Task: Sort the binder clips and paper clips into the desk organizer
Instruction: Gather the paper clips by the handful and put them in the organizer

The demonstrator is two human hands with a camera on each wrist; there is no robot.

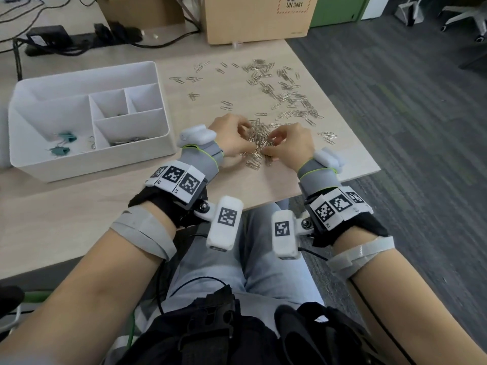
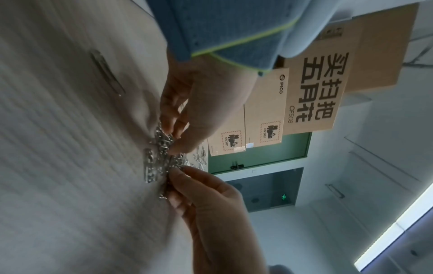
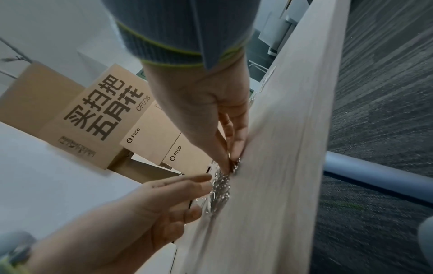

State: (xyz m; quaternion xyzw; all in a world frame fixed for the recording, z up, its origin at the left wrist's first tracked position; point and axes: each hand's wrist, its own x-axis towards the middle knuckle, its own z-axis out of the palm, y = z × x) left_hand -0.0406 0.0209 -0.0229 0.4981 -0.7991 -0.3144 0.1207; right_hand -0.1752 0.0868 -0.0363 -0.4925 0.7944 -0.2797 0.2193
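Both hands work one heap of paper clips (image 1: 259, 143) on the desk (image 1: 79, 206), near its front edge. My left hand (image 1: 232, 139) has its fingers curled into the heap from the left, gathering clips. My right hand (image 1: 291, 146) pinches clips between thumb and fingers from the right. More paper clips (image 1: 284, 90) lie scattered farther back and to the right. I see the organizer (image 1: 87, 119) on the left of the desk. Its near-left compartment holds two teal binder clips (image 1: 63, 144); the near-right compartment holds a few paper clips. Cardboard boxes (image 1: 258, 19) stand at the far edge.
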